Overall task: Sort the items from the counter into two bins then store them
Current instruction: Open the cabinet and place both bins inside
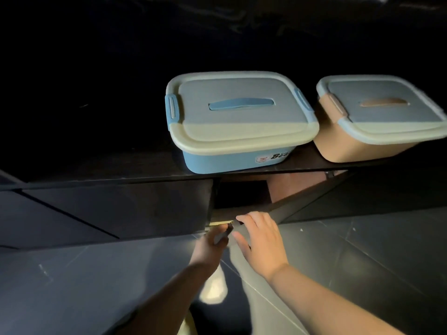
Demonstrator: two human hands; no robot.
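Two closed bins stand side by side on the dark counter. The blue bin has a pale lid with blue clips and a sticker on its front. To its right stands the beige bin, also under a pale lid. Below them a dark cabinet door stands ajar, showing a dark opening. My left hand grips the door's free edge with curled fingers. My right hand lies against the door's face with straight fingers, close beside the left.
Shut dark cabinet fronts run to the left of the opening. A grey tiled floor spreads below, with a bright patch of light near my left forearm. The room behind the counter is very dark.
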